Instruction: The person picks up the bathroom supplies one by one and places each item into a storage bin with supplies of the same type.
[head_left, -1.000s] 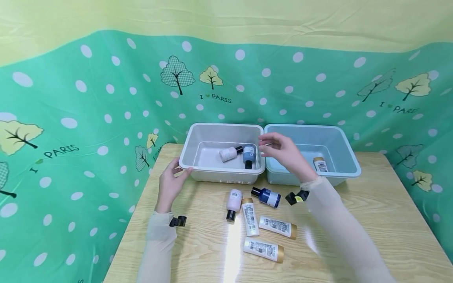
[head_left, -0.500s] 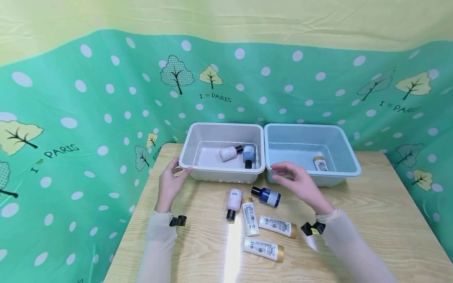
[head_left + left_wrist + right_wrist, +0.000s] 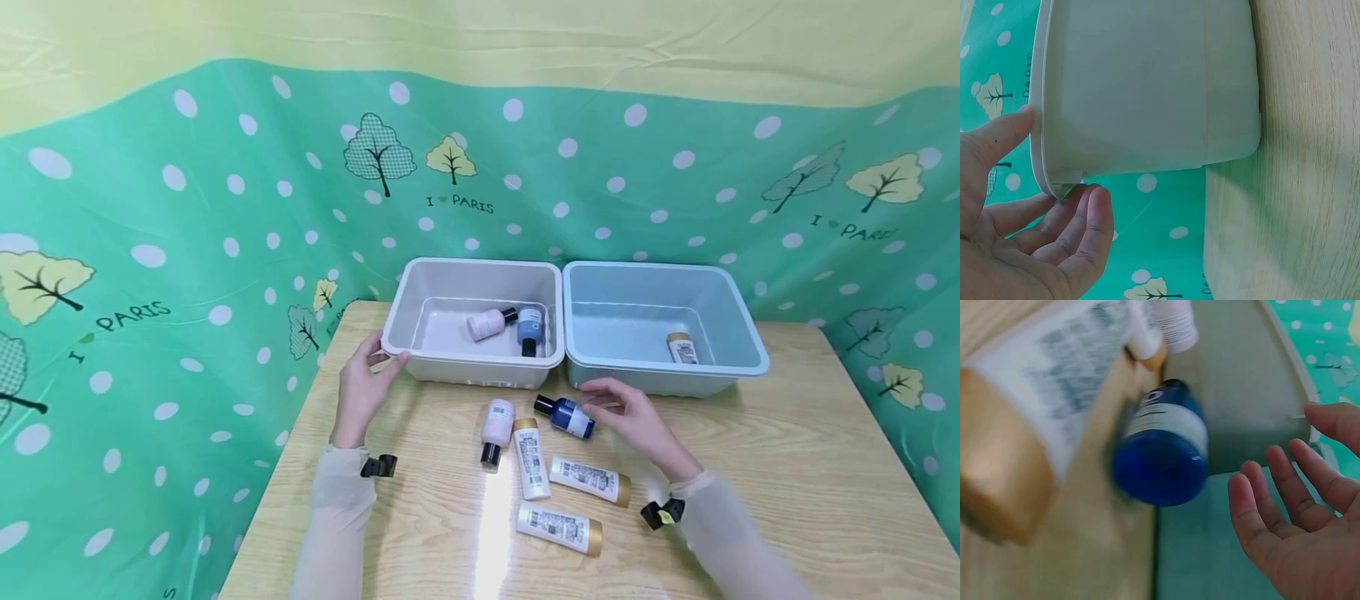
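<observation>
My left hand [image 3: 360, 393] holds the front left corner of the light grey bin [image 3: 468, 371]. In the left wrist view the thumb lies on the bin's rim and the fingers curl beneath it. A dark blue bottle [image 3: 574, 420] with a black cap lies on the table in front of the bins. My right hand [image 3: 636, 423] hovers at its right end, fingers loosely bent and spread. The right wrist view shows a gap between those fingers [image 3: 1244, 494] and the blue bottle [image 3: 1169, 425]. In the grey bin lie a pink bottle [image 3: 486, 325] and a blue bottle [image 3: 529, 323].
A light blue bin [image 3: 660, 377] stands right of the grey one, holding a white tube with a gold cap [image 3: 682, 348]. On the table [image 3: 810, 467] lie a pink bottle [image 3: 498, 423] and three white gold-capped tubes [image 3: 531, 462]. A patterned curtain [image 3: 645, 183] hangs behind.
My right hand has moved from above the inner walls of the two bins down and toward me to the blue bottle on the table. The left hand stays at the grey bin's corner.
</observation>
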Demonstrator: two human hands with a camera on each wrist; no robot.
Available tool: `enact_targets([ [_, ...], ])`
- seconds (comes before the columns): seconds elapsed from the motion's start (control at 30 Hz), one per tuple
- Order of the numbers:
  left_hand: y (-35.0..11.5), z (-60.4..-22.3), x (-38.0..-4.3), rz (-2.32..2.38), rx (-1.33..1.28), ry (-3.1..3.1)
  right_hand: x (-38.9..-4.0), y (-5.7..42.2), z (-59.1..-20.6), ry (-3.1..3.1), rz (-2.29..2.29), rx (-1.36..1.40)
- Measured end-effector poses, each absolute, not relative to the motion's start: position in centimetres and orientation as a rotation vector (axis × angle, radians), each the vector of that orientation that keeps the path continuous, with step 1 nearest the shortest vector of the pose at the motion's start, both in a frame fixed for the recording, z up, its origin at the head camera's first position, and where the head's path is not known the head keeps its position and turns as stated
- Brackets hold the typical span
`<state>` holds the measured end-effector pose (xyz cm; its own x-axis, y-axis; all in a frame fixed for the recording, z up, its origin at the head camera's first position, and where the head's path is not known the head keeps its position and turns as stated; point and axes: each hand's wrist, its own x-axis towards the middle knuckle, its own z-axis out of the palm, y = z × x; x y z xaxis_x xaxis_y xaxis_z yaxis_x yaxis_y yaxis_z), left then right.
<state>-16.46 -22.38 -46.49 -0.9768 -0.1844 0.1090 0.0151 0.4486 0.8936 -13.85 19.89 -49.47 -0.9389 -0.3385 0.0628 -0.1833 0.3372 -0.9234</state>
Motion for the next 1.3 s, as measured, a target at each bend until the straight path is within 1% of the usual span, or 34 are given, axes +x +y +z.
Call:
enact_targets([
  [0.37,-22.4,-46.4,-16.5,-1.547,0.143,-2.505,-13.7,20.4,-52.4,2.489,-1.584,-0.328],
  [0.5,-22.3,-46.4,-16.4,-1.543,0.145,-2.506,-13.8,20.5,-53.1,2.484,-1.56,-0.303],
  [0.8,-22.3,-46.3,-16.4,-1.551,0.153,-2.505,-14.0,20.4,-53.7,2.42,-1.521,-0.147],
  [1.13,-22.3,-46.4,-16.4,-1.562,0.161,-2.493,-14.0,20.8,-54.1,2.339,-1.583,-0.19],
  [1.3,-22.3,-46.5,-16.5,-1.572,0.152,-2.482,-14.1,20.9,-54.4,2.336,-1.583,-0.168],
])
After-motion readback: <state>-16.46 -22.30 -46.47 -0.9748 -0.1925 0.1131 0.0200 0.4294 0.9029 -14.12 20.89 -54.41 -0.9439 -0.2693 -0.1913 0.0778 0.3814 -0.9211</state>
